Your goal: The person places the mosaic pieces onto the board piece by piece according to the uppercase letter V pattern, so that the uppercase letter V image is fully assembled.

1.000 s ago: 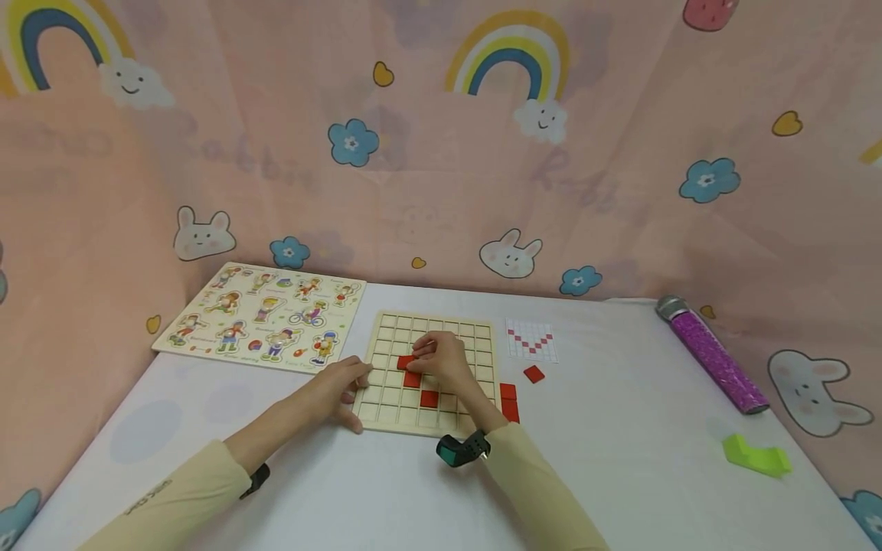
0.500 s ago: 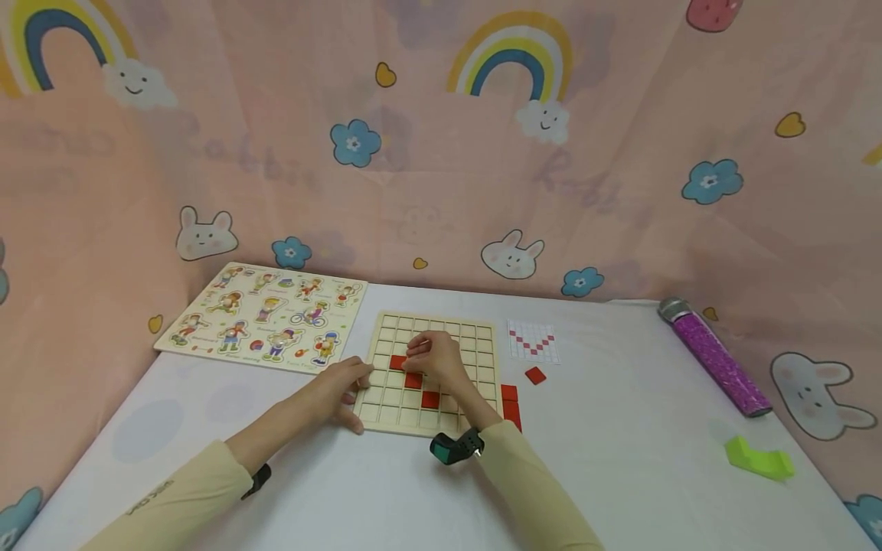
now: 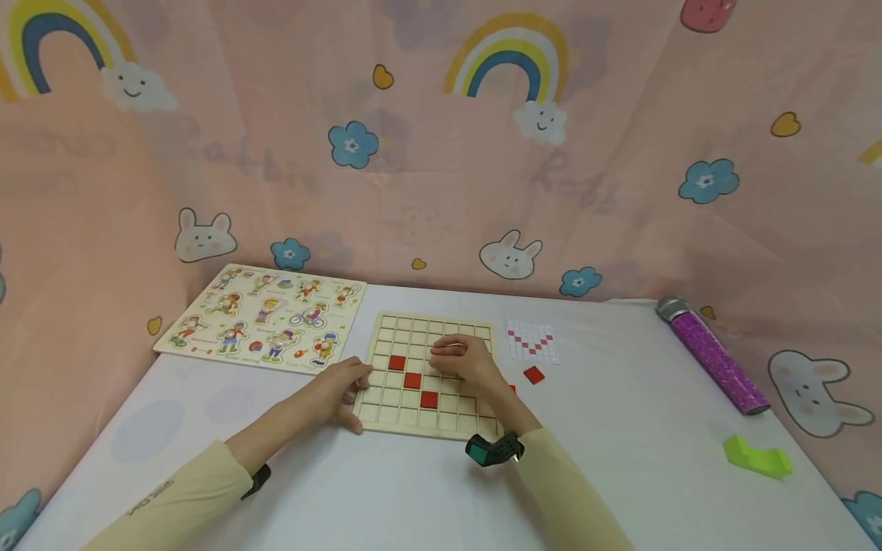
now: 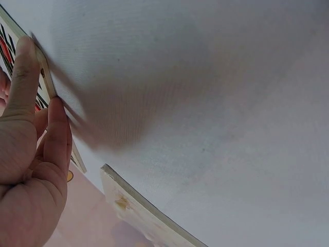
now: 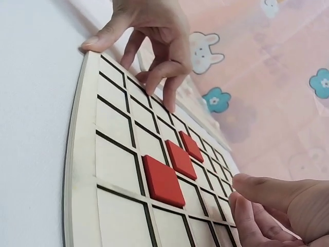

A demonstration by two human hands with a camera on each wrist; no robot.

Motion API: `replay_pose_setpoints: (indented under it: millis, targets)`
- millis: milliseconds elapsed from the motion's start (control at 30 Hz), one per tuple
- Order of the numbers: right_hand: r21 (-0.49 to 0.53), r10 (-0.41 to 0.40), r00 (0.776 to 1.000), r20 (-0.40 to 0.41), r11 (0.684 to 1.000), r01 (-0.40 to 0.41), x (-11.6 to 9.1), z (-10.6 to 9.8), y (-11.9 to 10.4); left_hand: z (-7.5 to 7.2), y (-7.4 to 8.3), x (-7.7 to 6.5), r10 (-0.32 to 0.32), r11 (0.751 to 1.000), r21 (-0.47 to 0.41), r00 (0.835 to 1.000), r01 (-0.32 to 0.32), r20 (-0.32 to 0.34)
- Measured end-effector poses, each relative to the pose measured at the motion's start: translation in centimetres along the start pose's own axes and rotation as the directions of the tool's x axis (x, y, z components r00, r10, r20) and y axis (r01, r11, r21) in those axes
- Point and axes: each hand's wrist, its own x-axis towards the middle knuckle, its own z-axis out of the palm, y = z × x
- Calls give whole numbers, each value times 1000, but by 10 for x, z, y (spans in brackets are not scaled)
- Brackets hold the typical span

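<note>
A wooden grid board (image 3: 448, 421) lies on the white table. Three red square tiles sit in its cells in a diagonal line: a far tile (image 3: 396, 363), a middle tile (image 3: 412, 380) and a near tile (image 3: 429, 400). My left hand (image 3: 339, 392) holds the board's near left corner, thumb on the front edge and fingers curled over the left side. Above the right part of the board is my right hand (image 3: 472, 363); in the right wrist view its fingers (image 5: 262, 188) are relaxed and hold nothing.
Right of the board lie a card with a red V pattern (image 3: 532, 340) and a loose red tile (image 3: 534, 375); another red piece is mostly hidden by the right hand. A picture puzzle board (image 3: 258, 317), a purple microphone (image 3: 717, 356) and a green block (image 3: 756, 457) also lie around.
The right hand slid the far red tile one cell left, then let go of it and moved right across the board. The left hand stays at the board's corner.
</note>
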Motion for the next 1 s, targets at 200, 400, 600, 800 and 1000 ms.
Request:
replay_pose_setpoints:
  millis: [200,400,600,800,1000]
  targets:
    - [34,58,998,-14,998,-57,-7,-28,7,0,0,0,6,1000,-4,1000,-6,0]
    - [-39,71,996,-49,997,-73,-17,-61,18,0,-1,0,19,1000,-1,1000,-19,1]
    - [-121,23,996,-86,992,-33,-31,-105,30,-1,-1,0,39,999,-7,999,-40,-8]
    - [-236,1,989,-145,971,-36,-45,-135,50,-1,-3,-1,70,997,-9,997,-70,-17]
    - [-341,-8,979,-202,938,-63,-49,-136,61,0,-6,1,64,998,-4,998,-64,-4]
